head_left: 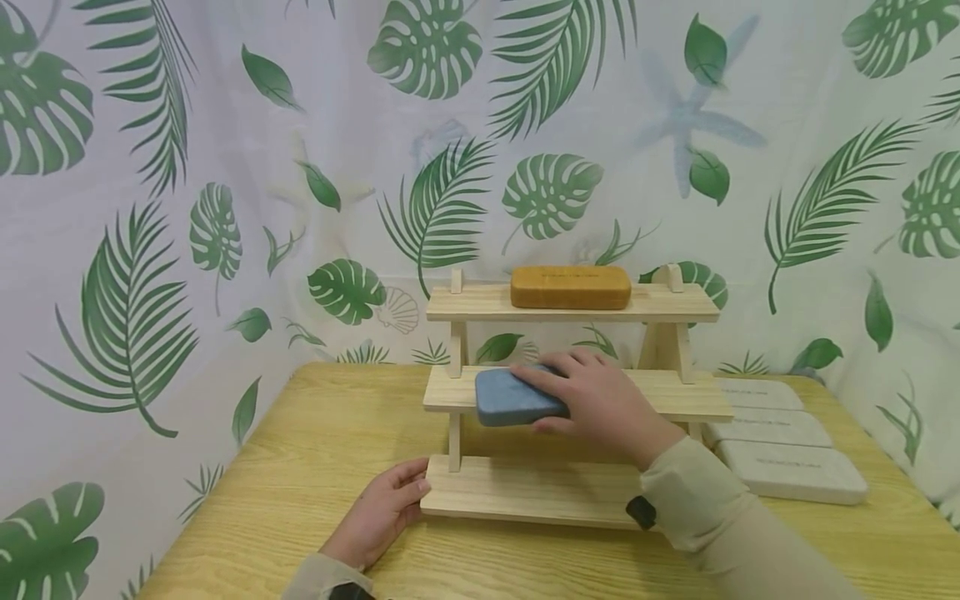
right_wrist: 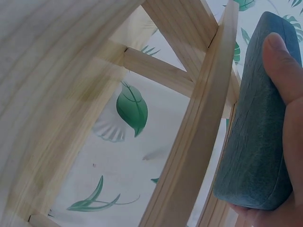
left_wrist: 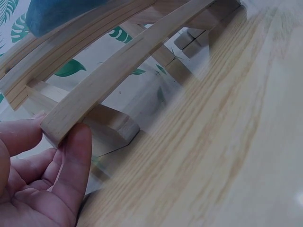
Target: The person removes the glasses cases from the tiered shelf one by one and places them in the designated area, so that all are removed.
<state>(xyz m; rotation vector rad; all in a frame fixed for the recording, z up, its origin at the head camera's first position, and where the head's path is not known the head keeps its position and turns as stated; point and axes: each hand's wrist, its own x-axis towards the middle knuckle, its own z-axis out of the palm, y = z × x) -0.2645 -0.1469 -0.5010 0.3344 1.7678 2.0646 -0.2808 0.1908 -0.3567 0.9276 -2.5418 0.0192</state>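
Your left hand pinches the bottom shelf at its end, seemingly to steady the 3-tier rack, while your right hand grips the blue case at the middle shelf's front edge, probably for control.

Your tabletop is yellowish, with a wood grain running across it. Standing on it in front of you is a pale wooden shelf with three stepped boards. An orange case lies lengthwise on its top board. To your right, three pale grey cases lie flat on the tabletop beside the shelf, one behind another.
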